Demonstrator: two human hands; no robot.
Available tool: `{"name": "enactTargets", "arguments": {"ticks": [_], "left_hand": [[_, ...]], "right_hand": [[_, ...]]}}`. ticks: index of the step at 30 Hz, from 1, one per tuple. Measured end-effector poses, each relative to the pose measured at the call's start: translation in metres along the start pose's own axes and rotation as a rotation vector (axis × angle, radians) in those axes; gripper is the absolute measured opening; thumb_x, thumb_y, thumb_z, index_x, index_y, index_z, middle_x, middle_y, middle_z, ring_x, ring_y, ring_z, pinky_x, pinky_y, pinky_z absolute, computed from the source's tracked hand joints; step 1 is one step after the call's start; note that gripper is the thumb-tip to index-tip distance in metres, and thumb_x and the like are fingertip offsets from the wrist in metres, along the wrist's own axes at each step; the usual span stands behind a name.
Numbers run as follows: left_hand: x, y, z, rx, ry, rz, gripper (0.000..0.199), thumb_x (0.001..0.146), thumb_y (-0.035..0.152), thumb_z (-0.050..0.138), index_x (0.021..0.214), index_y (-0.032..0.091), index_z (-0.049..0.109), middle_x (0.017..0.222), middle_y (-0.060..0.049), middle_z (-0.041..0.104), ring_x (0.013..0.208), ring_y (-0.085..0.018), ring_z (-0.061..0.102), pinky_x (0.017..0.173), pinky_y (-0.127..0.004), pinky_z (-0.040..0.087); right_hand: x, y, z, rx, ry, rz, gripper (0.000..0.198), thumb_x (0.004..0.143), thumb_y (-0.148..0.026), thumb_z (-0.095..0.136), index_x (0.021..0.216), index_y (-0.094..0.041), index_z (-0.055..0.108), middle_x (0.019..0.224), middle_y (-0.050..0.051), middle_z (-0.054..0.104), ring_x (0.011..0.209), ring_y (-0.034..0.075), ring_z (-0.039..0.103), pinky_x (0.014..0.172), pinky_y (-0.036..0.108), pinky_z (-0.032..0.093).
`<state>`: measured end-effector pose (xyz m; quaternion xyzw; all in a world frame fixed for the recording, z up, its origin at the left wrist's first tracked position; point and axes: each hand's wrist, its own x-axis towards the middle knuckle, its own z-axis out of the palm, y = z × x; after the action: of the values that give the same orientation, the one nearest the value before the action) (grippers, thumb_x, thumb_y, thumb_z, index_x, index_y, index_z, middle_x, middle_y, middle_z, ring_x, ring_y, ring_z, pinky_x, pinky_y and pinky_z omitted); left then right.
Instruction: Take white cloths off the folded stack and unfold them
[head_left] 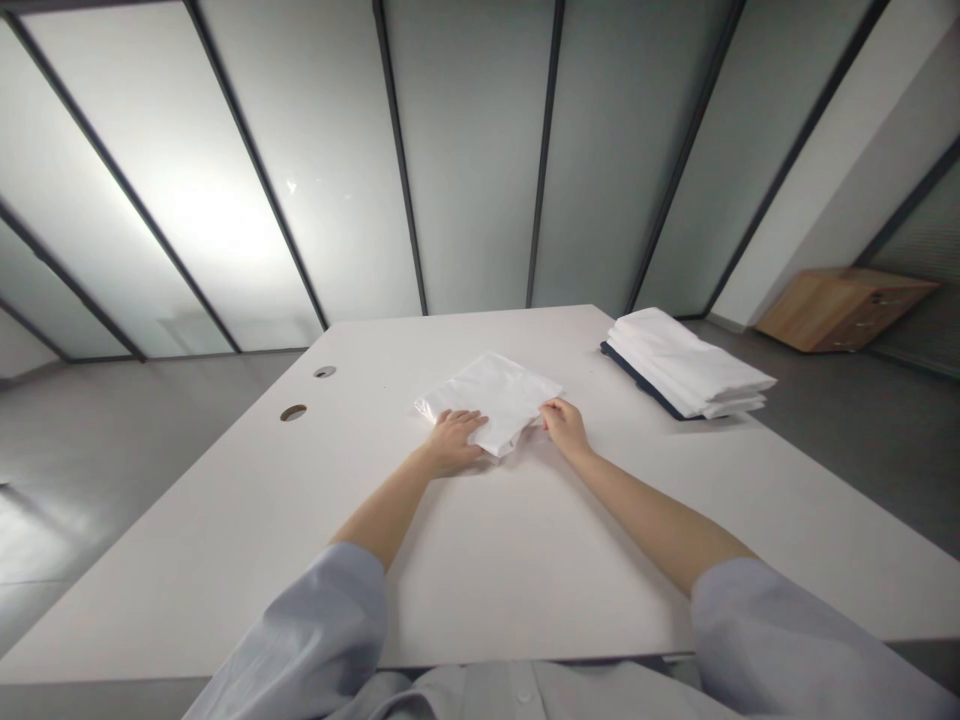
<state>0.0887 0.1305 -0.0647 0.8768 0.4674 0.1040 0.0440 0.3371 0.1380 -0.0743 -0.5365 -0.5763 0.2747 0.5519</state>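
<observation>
A flat white bundle in a clear plastic bag [499, 392] lies at an angle on the white table, with a glossy crinkle at its left corner. My left hand [454, 440] rests on its near left edge, fingers stretched over the top. At the near right edge my right hand [562, 422] is closed, its fingers pinching the bag's loose edge. Whether the white contents are cloth cannot be made out for certain.
On the table's right side sits a stack of folded white cloth [682, 360] with a dark navy piece [645, 385] beneath it. Two round cable holes, one a grommet [325, 372], are at the left. A wooden cabinet [840, 308] stands beyond, by frosted glass panels.
</observation>
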Motion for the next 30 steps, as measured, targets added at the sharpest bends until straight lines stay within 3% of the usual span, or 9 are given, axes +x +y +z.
{"name": "enactTargets", "arguments": {"ticks": [4, 7, 10, 14, 17, 20, 23, 27, 30], "left_hand": [[0.004, 0.0, 0.0, -0.054, 0.041, -0.051, 0.045, 0.087, 0.024, 0.048, 0.13, 0.026, 0.059, 0.135, -0.006, 0.06, 0.125, -0.025, 0.053, 0.109, -0.044, 0.034], [0.009, -0.002, 0.0, -0.289, 0.112, -0.178, 0.036, 0.09, 0.027, 0.042, 0.114, 0.021, 0.068, 0.114, -0.008, 0.071, 0.113, -0.026, 0.061, 0.099, -0.04, 0.044], [0.018, -0.013, -0.002, -0.745, 0.318, -0.389, 0.044, 0.095, 0.042, 0.036, 0.111, 0.016, 0.067, 0.102, -0.008, 0.073, 0.105, -0.027, 0.065, 0.09, -0.04, 0.051], [0.029, -0.045, -0.008, -1.15, 0.679, -0.723, 0.05, 0.097, 0.045, 0.03, 0.132, 0.019, 0.054, 0.103, -0.007, 0.072, 0.098, -0.024, 0.068, 0.083, -0.04, 0.056], [0.022, -0.071, -0.011, -1.068, 0.848, -0.868, 0.05, 0.098, 0.04, 0.022, 0.143, 0.024, 0.037, 0.124, -0.008, 0.065, 0.109, -0.02, 0.065, 0.086, -0.036, 0.056], [0.005, -0.082, -0.009, -0.67, 0.917, -0.939, 0.055, 0.094, 0.036, 0.034, 0.146, 0.02, 0.029, 0.142, -0.013, 0.05, 0.13, -0.022, 0.049, 0.102, -0.039, 0.046], [-0.004, -0.072, -0.004, -0.281, 0.819, -0.793, 0.054, 0.087, 0.03, 0.046, 0.139, 0.019, 0.041, 0.139, -0.013, 0.051, 0.134, -0.025, 0.042, 0.11, -0.042, 0.037], [-0.001, -0.043, 0.001, -0.12, 0.406, -0.492, 0.034, 0.087, 0.035, 0.048, 0.116, 0.023, 0.062, 0.12, -0.009, 0.063, 0.119, -0.027, 0.054, 0.103, -0.042, 0.041], [0.002, -0.026, 0.002, -0.041, 0.206, -0.454, 0.042, 0.088, 0.049, 0.05, 0.117, 0.022, 0.063, 0.13, -0.011, 0.059, 0.122, -0.032, 0.05, 0.102, -0.048, 0.039]], "right_hand": [[0.0, 0.001, 0.001, 0.005, 0.026, 0.013, 0.016, 0.07, -0.035, 0.051, 0.06, -0.023, 0.053, 0.048, -0.002, 0.051, 0.049, 0.016, 0.047, 0.051, 0.028, 0.036], [0.001, 0.003, 0.001, 0.001, 0.055, 0.012, 0.017, 0.072, -0.035, 0.05, 0.06, -0.023, 0.051, 0.049, -0.003, 0.05, 0.051, 0.016, 0.047, 0.052, 0.028, 0.036], [0.003, 0.007, 0.0, -0.005, 0.082, 0.002, 0.018, 0.075, -0.036, 0.048, 0.063, -0.023, 0.051, 0.051, -0.003, 0.05, 0.054, 0.017, 0.048, 0.054, 0.027, 0.036], [0.005, 0.015, 0.001, -0.153, 0.024, -0.115, 0.018, 0.078, -0.033, 0.045, 0.069, -0.022, 0.056, 0.065, 0.001, 0.061, 0.068, 0.019, 0.057, 0.065, 0.029, 0.043], [0.004, 0.02, 0.006, -0.402, -0.161, -0.248, 0.018, 0.079, -0.028, 0.051, 0.085, -0.02, 0.066, 0.096, 0.007, 0.069, 0.097, 0.022, 0.061, 0.087, 0.035, 0.044], [0.0, 0.022, 0.011, -0.652, -0.362, -0.288, 0.03, 0.079, -0.027, 0.06, 0.107, -0.02, 0.068, 0.126, 0.012, 0.062, 0.121, 0.026, 0.052, 0.101, 0.04, 0.038], [-0.005, 0.017, 0.013, -0.787, -0.434, -0.276, 0.035, 0.082, -0.029, 0.061, 0.116, -0.021, 0.067, 0.135, 0.013, 0.057, 0.128, 0.028, 0.048, 0.104, 0.041, 0.034], [-0.009, 0.005, 0.012, -0.863, -0.44, -0.337, 0.03, 0.083, -0.031, 0.061, 0.109, -0.02, 0.07, 0.125, 0.014, 0.065, 0.115, 0.029, 0.057, 0.102, 0.042, 0.034], [-0.006, -0.001, 0.007, -0.892, -0.448, -0.382, 0.025, 0.085, -0.032, 0.059, 0.101, -0.018, 0.072, 0.106, 0.013, 0.071, 0.101, 0.028, 0.063, 0.1, 0.042, 0.034]]}}
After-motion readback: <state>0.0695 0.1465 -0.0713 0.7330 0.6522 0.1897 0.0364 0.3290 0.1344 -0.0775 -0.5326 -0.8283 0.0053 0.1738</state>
